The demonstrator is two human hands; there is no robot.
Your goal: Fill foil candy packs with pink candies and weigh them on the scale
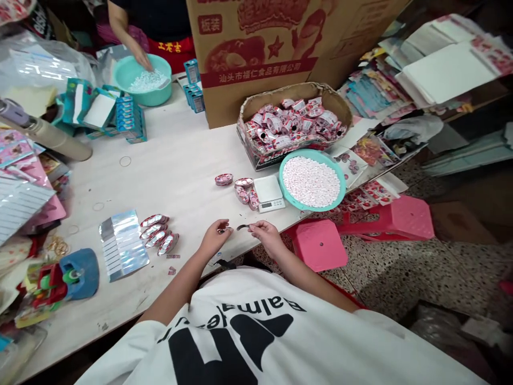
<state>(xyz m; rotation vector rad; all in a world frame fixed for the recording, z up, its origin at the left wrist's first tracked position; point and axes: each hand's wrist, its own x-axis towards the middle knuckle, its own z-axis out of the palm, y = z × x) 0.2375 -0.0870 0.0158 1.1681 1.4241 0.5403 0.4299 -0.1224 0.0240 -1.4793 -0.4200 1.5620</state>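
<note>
- White worktable (180, 160) fills the frame's left and centre.
- At lower centre, the left hand (215, 235) curls its fingers on a dark bit (221, 231), too small to identify.
- The right hand (267, 235) pinches a short dark strip (242, 227), its long axis crosswise, pointing toward the left hand.

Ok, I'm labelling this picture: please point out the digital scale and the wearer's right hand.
Digital scale (267, 189), head view: on its weighing plate.
Right hand (267, 234), head view: middle of the hand.

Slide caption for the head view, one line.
Right hand pinching a small dark item, left hand alongside, near a white scale and turquoise basin.
</note>
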